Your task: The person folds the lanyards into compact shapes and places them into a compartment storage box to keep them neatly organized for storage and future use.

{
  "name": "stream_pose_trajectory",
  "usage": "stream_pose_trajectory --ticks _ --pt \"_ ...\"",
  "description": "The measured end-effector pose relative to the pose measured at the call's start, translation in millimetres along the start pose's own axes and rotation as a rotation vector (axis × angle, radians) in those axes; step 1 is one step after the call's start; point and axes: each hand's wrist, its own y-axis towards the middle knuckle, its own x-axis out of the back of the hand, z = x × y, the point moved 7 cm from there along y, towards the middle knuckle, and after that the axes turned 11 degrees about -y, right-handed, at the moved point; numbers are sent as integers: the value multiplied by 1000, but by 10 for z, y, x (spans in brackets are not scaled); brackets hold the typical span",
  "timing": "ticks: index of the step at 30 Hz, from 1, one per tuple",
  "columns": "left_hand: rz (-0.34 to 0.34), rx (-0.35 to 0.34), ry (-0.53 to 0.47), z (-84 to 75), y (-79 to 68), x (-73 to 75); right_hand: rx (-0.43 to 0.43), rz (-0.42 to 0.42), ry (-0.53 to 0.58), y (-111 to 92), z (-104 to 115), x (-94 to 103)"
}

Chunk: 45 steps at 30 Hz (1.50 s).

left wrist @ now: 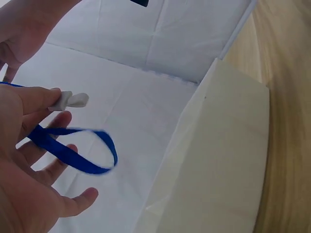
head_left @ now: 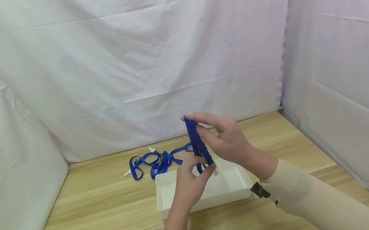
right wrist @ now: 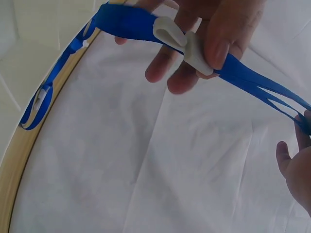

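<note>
One narrow, dark-blue fabric lanyard [head_left: 193, 137], folded into several strands, is hanging taut between my two hands, above the long white plastic tray [head_left: 216, 201]. From my head view, the tray is lying at six o'clock from the strap, on the pale wood-grained table [head_left: 94, 209]. My left hand [head_left: 189, 184] is pinching the lower end, its thumb pressing by the stubby white plastic clips [right wrist: 197, 53], with a small loop of strap dangling past its fingers. My right hand [head_left: 229, 140], at two o'clock from the left, is gripping the upper fold between thumb and fingertips. At about eight o'clock from the strap, a loose tangle of blue fabric lanyard with white plastic ends [head_left: 164, 162] is resting behind the tray; I'm not able to tell whether any strand is joining it to the held piece.

I'm judging this strap to be very light, limp and a little slippery, bending anywhere I'm not supporting it, with only the clips being stiff. I'm favouring a pinch across all the strands at the fold, and another right beside the clips, so nothing is fanning out.
</note>
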Motion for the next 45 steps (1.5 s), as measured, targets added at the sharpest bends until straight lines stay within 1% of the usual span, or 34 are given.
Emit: stream_pose_trajectory --ticks 2,4,9,13,16,19,22,25,29,32,35,39,41,43,45 --pt "-12 47 -17 46 -34 15 -33 -2 2 9 -24 12" --pt "-19 76 -35 81 -60 29 -66 -7 26 16 -52 26" --pt "-10 95 -86 85 -100 46 -117 -46 82 18 -106 67" --pt "11 101 -126 66 -121 37 -136 -90 48 8 -139 85" --pt "26 103 -132 65 -136 31 -117 -112 -6 3 -168 85" --pt "33 107 -108 77 -157 34 -51 -129 -86 4 -188 79" --pt "32 128 -94 110 -178 37 10 -144 -157 2 -208 69" --pt "35 144 -97 147 -191 32 10 -158 -161 -6 -252 65" --pt "45 163 -115 180 -198 15 -69 -160 -129 -24 -343 66" --pt "50 176 -117 201 -205 4 -146 -136 -137 -29 -408 58" --pt "64 176 -126 209 -215 -14 -241 -84 -134 -30 -498 31" --pt "91 169 -161 202 -234 -48 -407 28 -71 -48 -669 -27" --pt "91 172 -174 210 -242 -57 -474 73 -34 -63 -730 -51" --pt "85 176 -180 224 -243 -63 -515 96 -12 -75 -764 -60" --pt "83 182 -184 238 -243 -72 -530 103 -8 -80 -773 -55"
